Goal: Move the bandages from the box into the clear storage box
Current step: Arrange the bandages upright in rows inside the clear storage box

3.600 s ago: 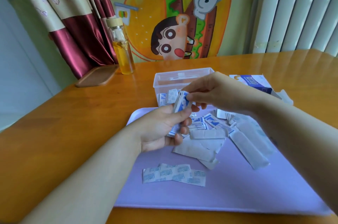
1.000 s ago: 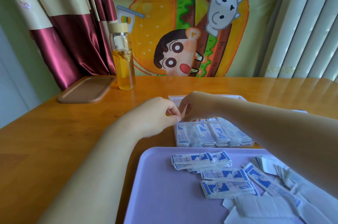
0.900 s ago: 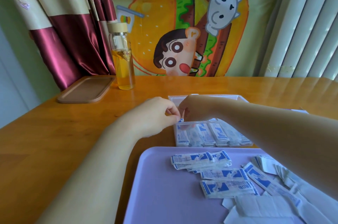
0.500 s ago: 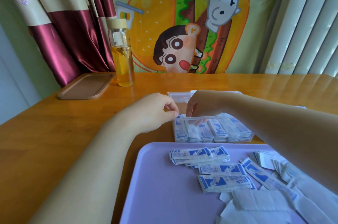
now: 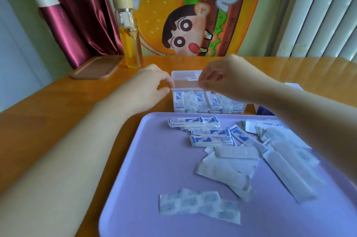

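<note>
**Hands.** The left hand (image 5: 152, 85) is at the left end wall of the clear storage box (image 5: 184, 79). Its fingers are loosely curled, with a gap between thumb and forefinger and nothing visible in that gap. The right hand (image 5: 222, 80) is over the right half of the box. Its thumb and forefinger are drawn together just above the near rim. The blur hides whether anything is pinched there.

**Task items.** The box stands on the wooden table (image 5: 48, 111) with its top open. A row of blue-and-white wrapped bandages (image 5: 201, 101) stands on edge against its near wall. More loose bandages (image 5: 210, 138) lie on the lavender tray (image 5: 154, 159), heaped toward its far right part. The heap includes larger white dressings (image 5: 228, 167). A strip of square pads (image 5: 199, 205) lies apart, nearer the front edge.

**Edges and room.**
- The tray's far edge runs just beside the box's near wall.
- Bare tray surface shows along the tray's left side, and between the heap and the strip.
- A blue carton (image 5: 263, 110) sits just right of the box, mostly hidden by the right forearm.
- A glass bottle of yellow liquid (image 5: 130, 43) and a brown wooden tray (image 5: 96, 67) stand at the far left table edge, well apart from the box.
</note>
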